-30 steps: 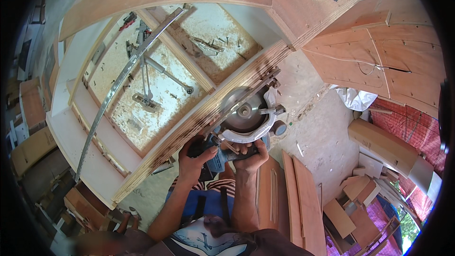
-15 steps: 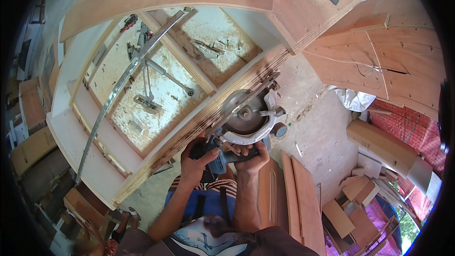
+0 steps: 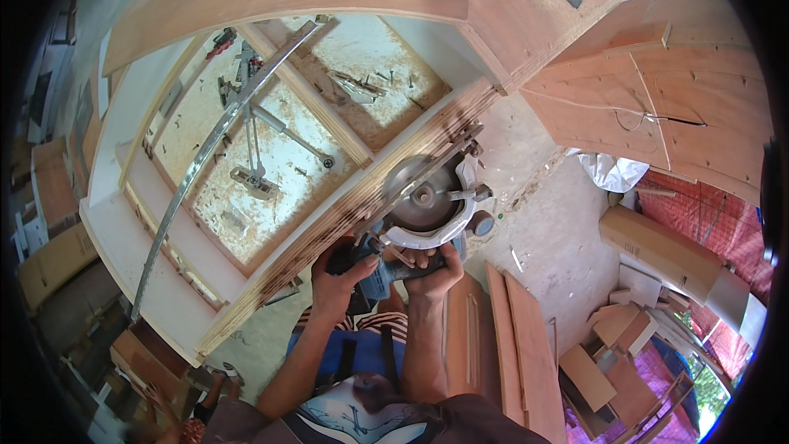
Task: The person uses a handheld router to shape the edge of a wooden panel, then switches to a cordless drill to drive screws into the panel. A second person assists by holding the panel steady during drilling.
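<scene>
Against the near edge of a plywood cabinet frame (image 3: pixel 283 275), I hold a blue circular saw (image 3: pixel 376 281) with its round blade (image 3: pixel 408 212) facing up at me. My left hand (image 3: pixel 337 284) is closed around the saw's body, thumb on top. My right hand (image 3: pixel 436 273) grips the handle beside it, its fingers curled beneath the pale metal guard (image 3: pixel 440 234). The saw's long metal base plate (image 3: pixel 444 150) runs along the layered wood edge. Whether the blade is turning, I cannot tell.
Across the cabinet lies a long metal strip (image 3: pixel 187 177). Inside are metal hinges (image 3: pixel 259 183), loose screws and sawdust. Plywood boards (image 3: pixel 518 345) lean at my right. Cardboard boxes (image 3: pixel 657 255) and wood offcuts (image 3: pixel 604 370) sit farther right. Another person's arm (image 3: pixel 156 407) shows at lower left.
</scene>
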`<state>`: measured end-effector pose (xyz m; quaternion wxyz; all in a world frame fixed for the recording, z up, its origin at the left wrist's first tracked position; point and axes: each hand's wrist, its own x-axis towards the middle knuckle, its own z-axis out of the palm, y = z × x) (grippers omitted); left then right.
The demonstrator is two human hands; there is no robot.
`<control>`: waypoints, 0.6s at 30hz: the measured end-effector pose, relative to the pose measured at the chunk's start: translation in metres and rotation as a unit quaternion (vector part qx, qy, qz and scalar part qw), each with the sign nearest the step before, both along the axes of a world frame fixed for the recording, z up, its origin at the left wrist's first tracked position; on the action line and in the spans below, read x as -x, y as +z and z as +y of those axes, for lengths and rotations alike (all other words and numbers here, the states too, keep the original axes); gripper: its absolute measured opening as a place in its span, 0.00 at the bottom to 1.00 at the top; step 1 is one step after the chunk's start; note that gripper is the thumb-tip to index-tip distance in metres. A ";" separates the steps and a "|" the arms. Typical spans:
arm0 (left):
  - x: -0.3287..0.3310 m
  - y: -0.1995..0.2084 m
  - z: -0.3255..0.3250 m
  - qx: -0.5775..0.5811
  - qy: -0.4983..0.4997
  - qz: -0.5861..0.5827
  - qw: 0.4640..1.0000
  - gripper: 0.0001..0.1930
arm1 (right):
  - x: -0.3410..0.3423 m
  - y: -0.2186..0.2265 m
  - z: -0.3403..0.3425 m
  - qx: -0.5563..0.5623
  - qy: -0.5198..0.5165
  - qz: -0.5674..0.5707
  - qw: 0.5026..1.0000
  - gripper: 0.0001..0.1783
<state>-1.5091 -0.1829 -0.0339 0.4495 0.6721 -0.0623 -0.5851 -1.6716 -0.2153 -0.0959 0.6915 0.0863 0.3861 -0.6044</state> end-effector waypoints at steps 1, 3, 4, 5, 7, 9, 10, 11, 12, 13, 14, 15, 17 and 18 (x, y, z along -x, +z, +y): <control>0.001 -0.001 0.000 0.000 0.002 0.001 1.000 0.26 | 0.001 -0.001 0.000 -0.003 -0.001 0.002 1.000 0.12; 0.001 -0.004 0.001 -0.007 -0.023 -0.022 0.999 0.26 | 0.002 -0.002 -0.001 -0.015 -0.009 0.006 1.000 0.12; 0.001 -0.005 0.001 -0.029 -0.038 -0.040 0.998 0.26 | 0.002 -0.002 -0.001 -0.019 -0.015 0.008 1.000 0.12; 0.001 -0.007 0.000 -0.005 -0.023 -0.021 1.000 0.27 | 0.002 -0.002 -0.003 -0.015 -0.013 0.010 1.000 0.12; 0.003 -0.007 0.000 -0.002 0.003 0.009 1.000 0.27 | 0.003 -0.001 -0.005 -0.011 -0.010 0.016 1.000 0.12; 0.005 -0.007 -0.001 -0.005 0.006 0.012 1.000 0.27 | 0.004 0.000 -0.007 -0.008 -0.009 0.008 1.000 0.13; 0.005 -0.006 -0.001 -0.007 0.007 0.014 1.000 0.27 | 0.004 0.000 -0.007 -0.006 -0.010 0.004 1.000 0.13; 0.006 -0.006 -0.001 -0.009 0.002 0.010 1.000 0.27 | 0.005 0.000 -0.008 -0.005 -0.008 0.003 1.000 0.13; 0.006 -0.005 -0.002 -0.013 -0.003 0.006 1.000 0.28 | 0.005 0.000 -0.008 -0.003 -0.006 0.001 1.000 0.13; 0.006 -0.005 -0.002 -0.020 -0.007 -0.001 1.000 0.28 | 0.006 0.000 -0.008 0.006 -0.003 -0.004 1.000 0.13; 0.006 -0.005 -0.002 -0.015 -0.007 0.002 1.000 0.28 | 0.006 0.000 -0.009 0.002 -0.003 -0.003 1.000 0.13; 0.007 -0.005 -0.003 -0.014 -0.006 0.002 1.000 0.28 | 0.007 0.000 -0.009 0.004 -0.001 -0.006 1.000 0.13; 0.007 -0.005 -0.003 -0.014 0.004 0.016 1.000 0.28 | 0.007 0.000 -0.008 -0.006 -0.004 -0.007 1.000 0.13; 0.008 -0.005 -0.003 -0.014 0.013 0.028 0.999 0.28 | 0.008 0.000 -0.008 -0.018 -0.009 -0.006 1.000 0.13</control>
